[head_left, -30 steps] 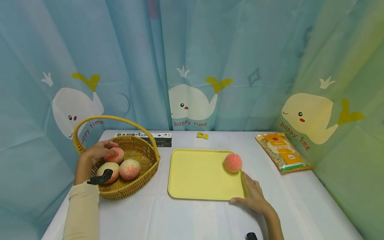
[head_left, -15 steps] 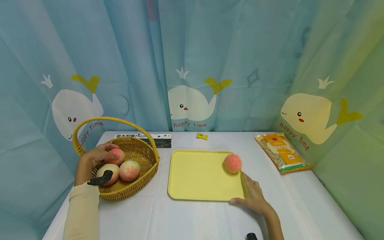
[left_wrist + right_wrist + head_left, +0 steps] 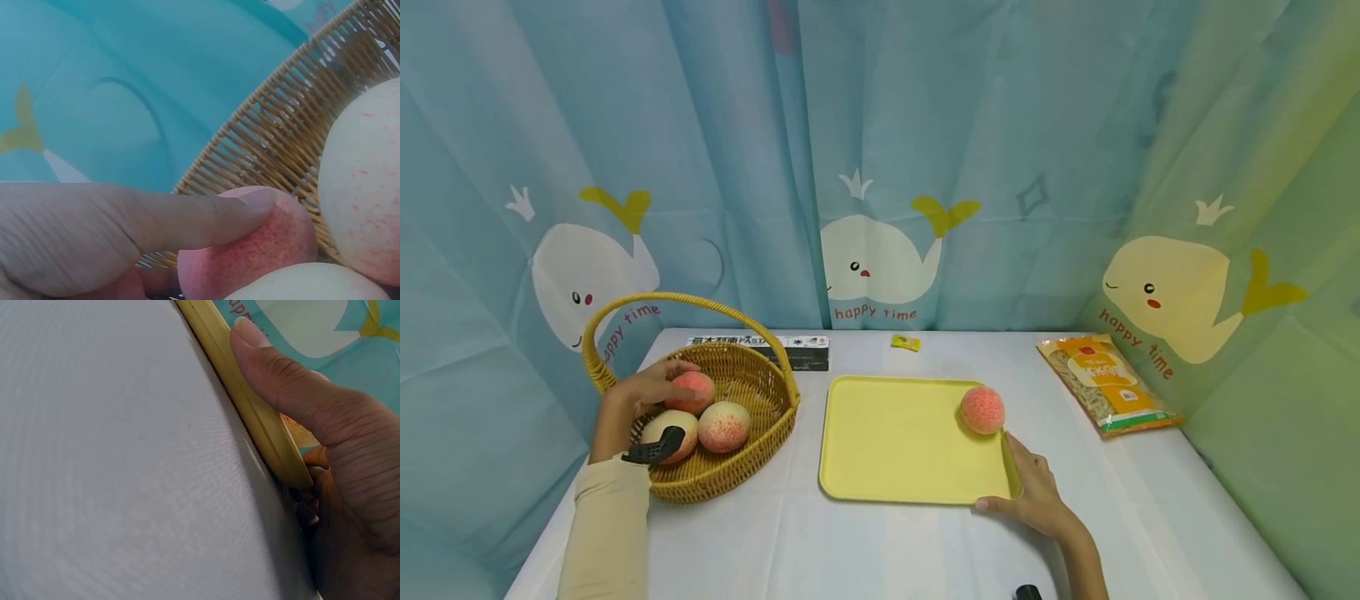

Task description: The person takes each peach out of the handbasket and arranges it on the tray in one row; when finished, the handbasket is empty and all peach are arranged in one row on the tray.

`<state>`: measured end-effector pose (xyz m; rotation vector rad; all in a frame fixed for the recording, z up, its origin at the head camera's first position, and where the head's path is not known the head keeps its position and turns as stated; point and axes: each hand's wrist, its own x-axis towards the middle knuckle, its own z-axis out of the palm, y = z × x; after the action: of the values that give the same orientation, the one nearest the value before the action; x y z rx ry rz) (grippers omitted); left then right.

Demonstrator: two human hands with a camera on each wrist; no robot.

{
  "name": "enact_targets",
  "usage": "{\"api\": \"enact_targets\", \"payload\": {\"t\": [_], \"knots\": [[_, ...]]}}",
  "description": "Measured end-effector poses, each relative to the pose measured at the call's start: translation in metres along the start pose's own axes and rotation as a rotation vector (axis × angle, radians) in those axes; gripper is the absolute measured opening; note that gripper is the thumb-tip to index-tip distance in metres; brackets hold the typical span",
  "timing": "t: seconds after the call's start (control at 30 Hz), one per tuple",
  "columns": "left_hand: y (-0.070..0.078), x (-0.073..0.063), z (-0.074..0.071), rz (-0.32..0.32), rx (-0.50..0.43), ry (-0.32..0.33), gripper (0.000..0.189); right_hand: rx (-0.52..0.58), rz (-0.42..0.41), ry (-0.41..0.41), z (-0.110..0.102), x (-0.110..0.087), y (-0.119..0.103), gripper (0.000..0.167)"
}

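Observation:
Inside the wicker basket at the left, my left hand grips a pink-red peach. The left wrist view shows my thumb laid across that peach; the other fingers are mostly hidden. Two paler peaches lie in the basket, one under my wrist and one to its right. My right hand holds the near right corner of the yellow tray, thumb along the front edge and fingers along the right side. A coral-pink peach rests at the tray's right edge.
Behind the basket lies a black-and-white pasta box. A small yellow packet is at the table's back. An orange bag of dry food lies at the right. Curtains close off the back and sides. The basket's handle arches upward.
The gripped peach and the fingers of my left hand have shifted very slightly to the right inside the basket. My right hand and the tray have stayed in place.

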<state>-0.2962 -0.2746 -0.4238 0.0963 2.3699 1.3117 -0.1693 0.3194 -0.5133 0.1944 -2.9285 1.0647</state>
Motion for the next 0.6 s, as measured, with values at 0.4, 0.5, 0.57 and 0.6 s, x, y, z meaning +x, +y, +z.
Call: {"api": "enact_targets", "payload": {"t": [0.4, 0.5, 0.57, 0.6], "knots": [[0.0044, 0.0026, 0.0036, 0.017, 0.045, 0.034, 0.072, -0.026, -0.005, 0.011, -0.0041, 0.0002, -0.0045, 0.119], [0.0058, 0.0008, 0.004, 0.008, 0.055, 0.038, 0.07, -0.026, -0.016, 0.012, -0.0029, 0.0004, -0.004, 0.119], [0.0066, -0.0005, 0.0044, 0.011, 0.06, 0.04, 0.068, -0.021, -0.022, 0.015, -0.002, 0.0005, -0.0036, 0.119], [0.0069, -0.0011, 0.0048, 0.013, 0.07, 0.046, 0.068, -0.019, -0.025, 0.015, -0.0015, 0.0006, -0.0033, 0.119]]}}
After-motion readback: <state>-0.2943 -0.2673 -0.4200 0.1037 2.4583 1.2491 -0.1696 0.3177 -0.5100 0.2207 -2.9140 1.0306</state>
